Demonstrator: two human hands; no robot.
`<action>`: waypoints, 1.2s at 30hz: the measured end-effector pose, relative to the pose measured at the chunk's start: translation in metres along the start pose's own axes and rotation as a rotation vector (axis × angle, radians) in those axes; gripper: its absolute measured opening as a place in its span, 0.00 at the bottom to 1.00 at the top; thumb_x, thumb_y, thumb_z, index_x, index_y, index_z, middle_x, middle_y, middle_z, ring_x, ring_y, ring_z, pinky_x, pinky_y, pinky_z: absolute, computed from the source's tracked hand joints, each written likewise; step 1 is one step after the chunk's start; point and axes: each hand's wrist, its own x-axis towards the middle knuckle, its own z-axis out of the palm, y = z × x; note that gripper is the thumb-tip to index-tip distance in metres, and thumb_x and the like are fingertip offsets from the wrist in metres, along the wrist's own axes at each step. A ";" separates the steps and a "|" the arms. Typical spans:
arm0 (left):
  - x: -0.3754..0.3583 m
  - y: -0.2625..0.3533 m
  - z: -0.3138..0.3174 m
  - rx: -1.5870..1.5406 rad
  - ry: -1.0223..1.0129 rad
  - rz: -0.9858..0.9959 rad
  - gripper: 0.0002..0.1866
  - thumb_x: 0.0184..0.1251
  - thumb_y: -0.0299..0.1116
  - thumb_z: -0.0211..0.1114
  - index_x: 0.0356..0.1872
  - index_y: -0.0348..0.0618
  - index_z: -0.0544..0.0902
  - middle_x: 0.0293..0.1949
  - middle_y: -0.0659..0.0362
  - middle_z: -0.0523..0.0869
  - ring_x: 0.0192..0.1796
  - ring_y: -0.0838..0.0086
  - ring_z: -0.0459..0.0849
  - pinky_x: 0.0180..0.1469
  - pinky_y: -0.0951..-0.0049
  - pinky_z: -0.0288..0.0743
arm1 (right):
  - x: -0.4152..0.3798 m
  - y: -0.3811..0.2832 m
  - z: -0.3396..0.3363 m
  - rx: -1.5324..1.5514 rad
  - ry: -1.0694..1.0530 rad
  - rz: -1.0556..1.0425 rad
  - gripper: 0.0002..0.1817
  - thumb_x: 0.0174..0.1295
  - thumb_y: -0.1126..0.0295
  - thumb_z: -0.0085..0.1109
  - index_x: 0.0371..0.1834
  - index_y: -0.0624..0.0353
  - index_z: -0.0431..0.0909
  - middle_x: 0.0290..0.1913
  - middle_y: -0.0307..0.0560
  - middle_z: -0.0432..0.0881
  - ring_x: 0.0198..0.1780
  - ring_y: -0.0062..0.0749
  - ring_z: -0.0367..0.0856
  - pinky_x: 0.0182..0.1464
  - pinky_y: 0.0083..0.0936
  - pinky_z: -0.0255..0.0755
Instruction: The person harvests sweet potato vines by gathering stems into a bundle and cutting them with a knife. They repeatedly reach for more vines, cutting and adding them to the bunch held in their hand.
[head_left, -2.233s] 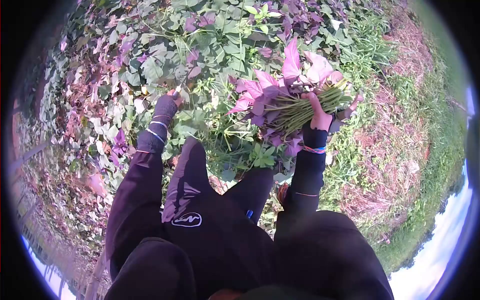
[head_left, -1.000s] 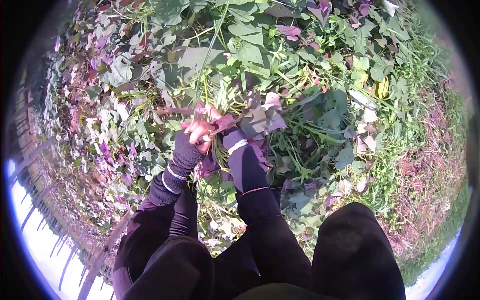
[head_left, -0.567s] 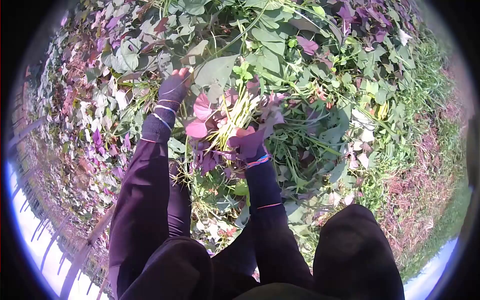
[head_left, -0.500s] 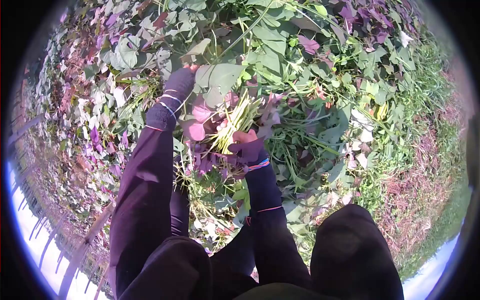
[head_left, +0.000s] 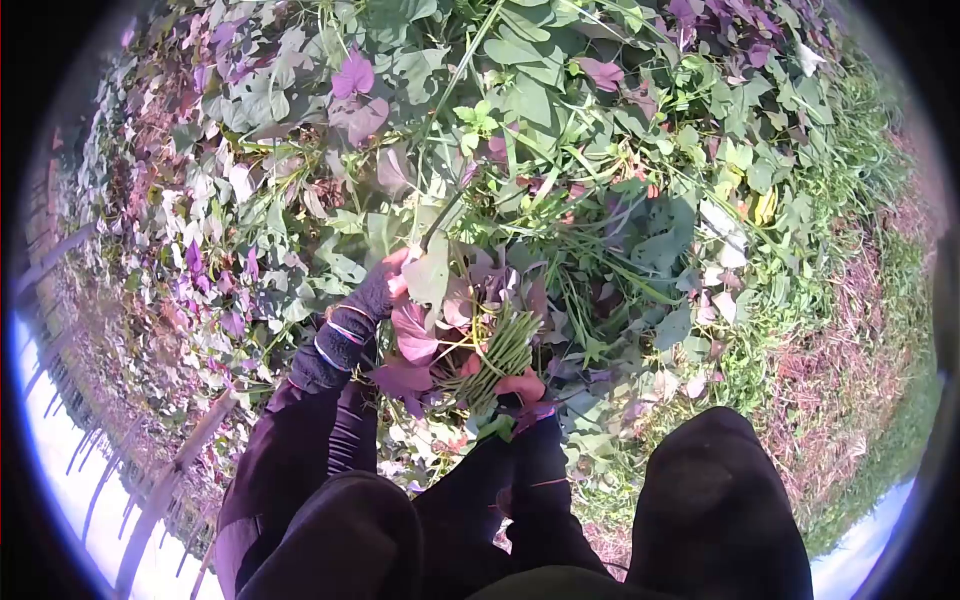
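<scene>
My right hand, in a dark fingerless sleeve or glove with coloured bands at the wrist, is closed round a thick bunch of cut green stems. Broad purplish leaves hang out on the bunch's left side. Just up and left of it, my left hand pinches a leafy vine stem; its dark knit cover has pale bands round the wrist. A pale leaf partly hides the left fingertips. Both hands are low over the vine bed, close in front of my knees.
Dense vines with green and purple leaves spread ahead and to the left. Long grass blades lie right of the bunch. Dry reddish straw covers the ground at far right. My dark-clad knee is at lower right.
Both hands have moved down toward my body, the right one carrying the bunch of stems. My left hand has come back from the foliage with a leafy stem, nearer the bunch.
</scene>
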 end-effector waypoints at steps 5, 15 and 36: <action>-0.017 0.020 0.048 -0.731 0.207 -0.438 0.13 0.56 0.31 0.56 0.43 0.43 0.73 0.36 0.56 0.78 0.35 0.70 0.78 0.36 0.77 0.73 | -0.027 0.014 0.001 0.021 -0.063 -0.047 0.29 0.30 0.75 0.53 0.45 0.68 0.68 0.41 0.53 0.74 0.45 0.43 0.73 0.50 0.38 0.66; -0.011 0.031 0.030 -0.395 0.028 -0.209 0.15 0.57 0.32 0.54 0.46 0.40 0.69 0.38 0.55 0.78 0.37 0.67 0.78 0.38 0.71 0.73 | -0.033 0.017 0.007 0.027 -0.189 -0.140 0.29 0.30 0.75 0.53 0.45 0.68 0.68 0.40 0.53 0.74 0.45 0.44 0.73 0.51 0.39 0.65; -0.009 0.080 -0.173 -0.418 1.092 -0.004 0.08 0.50 0.33 0.64 0.27 0.45 0.73 0.20 0.65 0.73 0.18 0.81 0.69 0.23 0.83 0.65 | -0.073 0.004 -0.048 -0.445 0.156 -0.119 0.32 0.33 0.81 0.50 0.51 0.67 0.65 0.45 0.49 0.74 0.48 0.39 0.71 0.59 0.36 0.57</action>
